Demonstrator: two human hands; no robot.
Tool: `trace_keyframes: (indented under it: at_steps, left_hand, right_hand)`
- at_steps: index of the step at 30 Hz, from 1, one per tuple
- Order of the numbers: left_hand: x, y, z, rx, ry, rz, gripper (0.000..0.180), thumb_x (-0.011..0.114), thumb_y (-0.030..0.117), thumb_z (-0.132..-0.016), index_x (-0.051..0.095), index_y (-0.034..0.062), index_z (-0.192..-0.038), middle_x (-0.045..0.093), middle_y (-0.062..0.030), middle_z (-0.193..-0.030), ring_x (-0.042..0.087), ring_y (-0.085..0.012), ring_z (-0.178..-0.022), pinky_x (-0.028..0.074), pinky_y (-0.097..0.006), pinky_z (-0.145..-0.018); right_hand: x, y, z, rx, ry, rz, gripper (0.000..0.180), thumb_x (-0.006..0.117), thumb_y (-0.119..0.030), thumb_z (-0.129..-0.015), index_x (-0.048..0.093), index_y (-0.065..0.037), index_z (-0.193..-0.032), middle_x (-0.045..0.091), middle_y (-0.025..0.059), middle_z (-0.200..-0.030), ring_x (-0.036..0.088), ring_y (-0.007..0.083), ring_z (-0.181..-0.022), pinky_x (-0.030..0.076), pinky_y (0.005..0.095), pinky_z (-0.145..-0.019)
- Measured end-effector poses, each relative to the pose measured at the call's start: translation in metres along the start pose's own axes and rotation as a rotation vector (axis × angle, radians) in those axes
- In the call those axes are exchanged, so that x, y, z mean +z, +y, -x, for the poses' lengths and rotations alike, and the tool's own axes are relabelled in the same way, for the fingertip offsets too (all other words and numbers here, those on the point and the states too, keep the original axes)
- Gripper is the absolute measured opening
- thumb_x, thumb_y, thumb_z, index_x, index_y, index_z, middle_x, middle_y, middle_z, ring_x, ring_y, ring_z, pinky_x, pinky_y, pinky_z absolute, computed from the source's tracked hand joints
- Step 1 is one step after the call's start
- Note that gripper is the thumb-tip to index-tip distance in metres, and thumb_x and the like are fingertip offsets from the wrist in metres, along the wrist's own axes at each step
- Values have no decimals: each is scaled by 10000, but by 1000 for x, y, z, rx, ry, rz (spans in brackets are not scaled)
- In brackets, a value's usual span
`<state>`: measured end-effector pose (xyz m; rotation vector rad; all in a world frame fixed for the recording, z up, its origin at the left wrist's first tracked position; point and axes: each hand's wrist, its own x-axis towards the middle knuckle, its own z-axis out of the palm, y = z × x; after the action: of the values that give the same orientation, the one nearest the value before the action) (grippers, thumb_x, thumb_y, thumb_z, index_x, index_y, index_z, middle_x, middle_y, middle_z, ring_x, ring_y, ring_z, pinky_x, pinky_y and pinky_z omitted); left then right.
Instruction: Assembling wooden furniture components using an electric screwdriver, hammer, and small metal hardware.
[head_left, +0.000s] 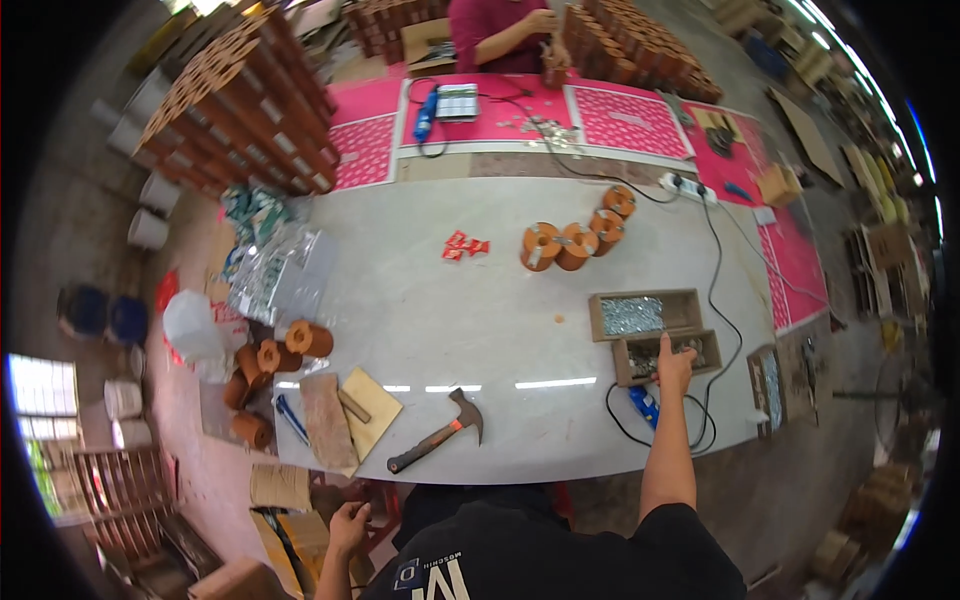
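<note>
My right hand (676, 366) reaches into the nearer wooden box (703, 355) of small metal parts at the table's right. Its visible fingers are apart, and some of the tips are hidden among the parts. Just behind stands a second wooden box (683, 311) holding shiny, silvery small pieces. Close to my right wrist lies a blue corded tool (645, 406). Below the front edge, my left hand (350, 526) is curled closed; whether it holds anything is hidden. A claw hammer (438, 436) rests on the table between my arms.
Several orange-brown cylinders (541, 247) stand right of centre, near red packets (464, 246). More cylinders (309, 340) lie left, by plastic bags (280, 275). A black cable (728, 318) runs along the right. Across the table, a person (500, 40) works beside stacked cylinders.
</note>
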<state>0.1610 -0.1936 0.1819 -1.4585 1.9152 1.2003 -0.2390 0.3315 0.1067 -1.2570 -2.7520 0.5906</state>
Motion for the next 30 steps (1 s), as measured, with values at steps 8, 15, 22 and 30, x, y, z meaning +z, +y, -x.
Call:
trace_keyframes:
  at_steps: [8,15,22,30]
  left_hand:
    - [18,-72,-15,50,58,28,342,682,295,-883,676,-8,-1041,709,-96,-801,654,-140,-652,523,-300,-621]
    - [7,-69,2,-94,50,76,342,683,274,-881,671,-46,-1002,693,-122,-813,665,-171,-677,537,-312,-630]
    - [-3,-83,-39,-117,-20,80,389,687,308,-871,671,-40,-1045,707,-132,-840,686,-182,-712,544,-313,-678]
    - [-38,-68,-59,-27,35,59,455,653,415,-873,663,24,-1105,688,-206,-1017,664,-334,-976,507,-406,-866]
  right_hand:
    - [49,-49,-38,325,-262,-53,841,613,-215,-862,95,-229,-1524,647,223,-1050,699,324,-732,604,404,-565]
    - [17,-40,-13,36,-219,-71,553,583,-126,-848,385,-208,-1358,601,239,-1169,644,393,-987,612,454,-677]
    - [-83,-115,74,-847,-264,70,645,592,-16,-781,398,-139,-1383,592,268,-1191,574,460,-1082,448,472,-907]
    - [-2,-310,188,-1299,-637,120,545,558,-33,-760,508,-140,-1292,650,240,-1088,625,447,-955,483,451,-855]
